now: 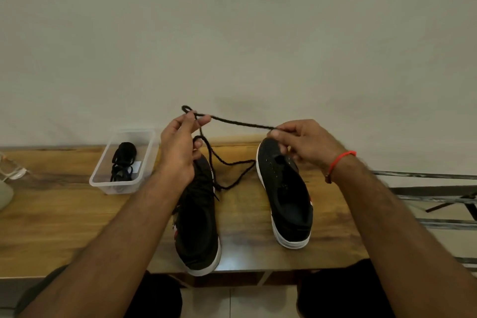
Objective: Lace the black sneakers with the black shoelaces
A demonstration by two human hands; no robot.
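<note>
Two black sneakers stand side by side on the wooden surface [51, 214], and the right sneaker [286, 196] is the landmark here: its eyelets look empty, while the left sneaker [198, 214], just beside it, already carries lacing on its upper. The black shoelace [242, 123] is stretched in the air above the toe of the right sneaker. The left hand [178, 150] pinches it near one end between thumb and fingertips, with a short loop standing up above this grip, and the right hand [302, 142] pinches the other part, its fingers curled close over the toe. The rest of the lace hangs down in a slack loop between the two sneakers. The step is probably to find the lace tip and bring it to the lowest eyelet of the right sneaker. To do it well, the person should slide one grip close to the tip, so the tip stays stiff, and keep the slack loop from catching the left sneaker. Far to the left of the right sneaker, a clear plastic box [103, 175] holds another bundled black lace [124, 160].
</note>
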